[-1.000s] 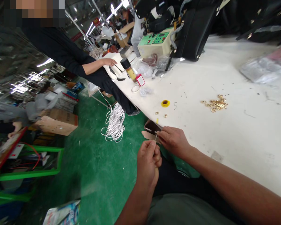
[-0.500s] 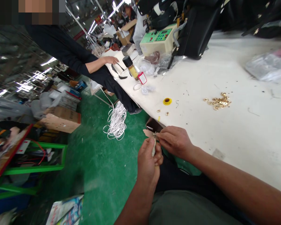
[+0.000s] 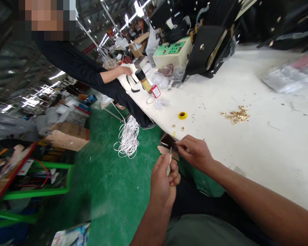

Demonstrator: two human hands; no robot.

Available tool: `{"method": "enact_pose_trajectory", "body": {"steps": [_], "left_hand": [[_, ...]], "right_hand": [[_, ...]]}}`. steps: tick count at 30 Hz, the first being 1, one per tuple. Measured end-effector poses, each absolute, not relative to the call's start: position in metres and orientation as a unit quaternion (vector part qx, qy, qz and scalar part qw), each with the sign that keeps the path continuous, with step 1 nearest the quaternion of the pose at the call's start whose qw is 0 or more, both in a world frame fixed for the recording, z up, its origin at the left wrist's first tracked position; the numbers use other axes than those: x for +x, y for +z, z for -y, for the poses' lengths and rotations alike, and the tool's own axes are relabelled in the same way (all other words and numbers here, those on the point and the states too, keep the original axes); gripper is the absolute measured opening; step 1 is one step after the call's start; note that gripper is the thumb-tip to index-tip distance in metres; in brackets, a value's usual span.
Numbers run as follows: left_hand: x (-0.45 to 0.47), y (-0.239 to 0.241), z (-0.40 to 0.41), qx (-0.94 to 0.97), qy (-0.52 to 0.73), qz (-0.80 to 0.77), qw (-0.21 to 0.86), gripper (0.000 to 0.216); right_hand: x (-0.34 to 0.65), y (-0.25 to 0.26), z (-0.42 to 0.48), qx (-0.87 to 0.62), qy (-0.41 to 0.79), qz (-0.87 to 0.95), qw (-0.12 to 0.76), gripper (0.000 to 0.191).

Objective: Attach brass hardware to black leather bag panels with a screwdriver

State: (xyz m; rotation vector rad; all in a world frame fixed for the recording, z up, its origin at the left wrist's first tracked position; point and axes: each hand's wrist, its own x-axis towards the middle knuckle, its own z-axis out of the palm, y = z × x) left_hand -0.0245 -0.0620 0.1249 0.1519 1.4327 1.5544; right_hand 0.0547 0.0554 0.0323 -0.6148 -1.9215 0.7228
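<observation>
My left hand [image 3: 165, 179] is closed around a small pale-handled tool [image 3: 168, 164] whose thin metal tip points up. My right hand [image 3: 195, 152] sits just beyond it at the white table's [image 3: 259, 147] near edge, fingers pinched together on something too small to make out. A brown box or cardboard piece [image 3: 167, 143] lies at the table edge right by both hands. Two loose gold rings [image 3: 178, 127] and a yellow tape roll [image 3: 182, 115] rest a little farther on the table. A pile of gold metal rings [image 3: 235, 114] lies to the right.
Another person in a black sleeve [image 3: 74, 63] rests a hand on the table's far left end. A bottle [image 3: 143, 79], a green-panelled machine [image 3: 173, 53] and black bags [image 3: 210, 48] stand at the back. A white cord coil [image 3: 128, 136] hangs over the green floor; cardboard boxes [image 3: 66, 135] sit left.
My right hand has drawn slightly away from the left hand toward the brown box. The left hand keeps its grip on the tool. The view has shifted a little.
</observation>
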Motion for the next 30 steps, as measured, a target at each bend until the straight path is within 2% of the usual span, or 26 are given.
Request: {"method": "enact_pose_trajectory", "body": {"steps": [6, 10, 15, 18, 22, 30], "left_hand": [[-0.032, 0.116, 0.059, 0.045, 0.65, -0.583, 0.485, 0.042], [-0.033, 0.113, 0.059, 0.047, 0.642, -0.587, 0.49, 0.045], [-0.03, 0.108, 0.063, 0.045, 0.636, -0.577, 0.51, 0.06], [-0.028, 0.109, 0.064, 0.053, 0.627, -0.536, 0.563, 0.058], [-0.034, 0.106, 0.065, 0.05, 0.629, -0.495, 0.597, 0.058], [-0.051, 0.083, 0.071, 0.065, 0.651, -0.54, 0.53, 0.059]], "right_hand": [[0.056, 0.047, -0.046, -0.152, 0.224, 0.802, 0.533, 0.011], [0.054, 0.048, -0.045, -0.123, 0.178, 0.822, 0.527, 0.015], [0.048, 0.037, -0.05, -0.16, 0.15, 0.837, 0.501, 0.023], [0.045, 0.026, -0.055, -0.216, 0.207, 0.828, 0.474, 0.026], [0.043, 0.023, -0.058, -0.254, 0.31, 0.76, 0.512, 0.017], [0.045, 0.044, -0.05, -0.188, 0.329, 0.729, 0.57, 0.015]]}}
